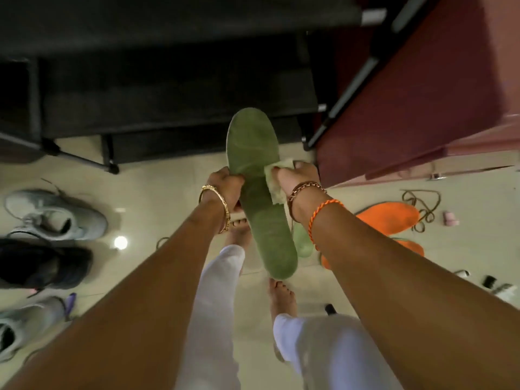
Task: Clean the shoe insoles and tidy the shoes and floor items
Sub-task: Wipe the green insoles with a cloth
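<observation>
A person stands barefoot on a pale tiled floor (168, 175), both arms stretched out and down. The left hand (225, 184) grips a green insole (261, 198) along its left edge, fingers curled round it, and holds it up in the air lengthwise, well above the floor. The right hand (295, 175) pinches a small pale green cloth (274, 181) and presses it against the right edge of the insole near its middle. A gold bangle (216, 204) sits on the left wrist; a chain bracelet (305, 190) and an orange thread (323, 218) sit on the right wrist. On the floor under the right arm lie two orange insoles (391, 216), partly hidden, with a second green insole (304, 243) just beside them and a loose brown shoelace (422, 204) near the upper orange one. To the left, three shoes stand in a row: a grey sneaker (53, 215), a black shoe (42, 263) and another grey sneaker (25, 325) at the frame edge. A dark rack (168, 80) stands ahead, and a maroon cabinet (422, 94) is at the right.
</observation>
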